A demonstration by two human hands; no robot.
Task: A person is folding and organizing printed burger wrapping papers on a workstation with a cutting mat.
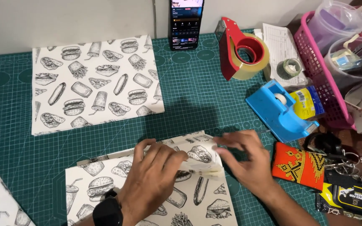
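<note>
The food-print paper bag (189, 196) lies flat on the green cutting mat (197, 96), its top flap folded over under both hands. The left hand (153, 180) presses the fold with loosely curled fingers, while the right hand (248, 161) pinches the flap's edge between thumb and fingertips. 1 blue tape dispenser (279, 111) sits near the right hand, and a stack of printed bags (95, 81) lies farther back.

**Food-print paper, top edge folded over**

The sheet of white paper (156, 196) printed with black line drawings of burgers, sandwiches, drinks and fries lies flat on the desk at the near edge of the view. Its far edge is turned back toward the viewer as a narrow flap (197, 157), slightly raised, with the fold line running left to right.
</note>
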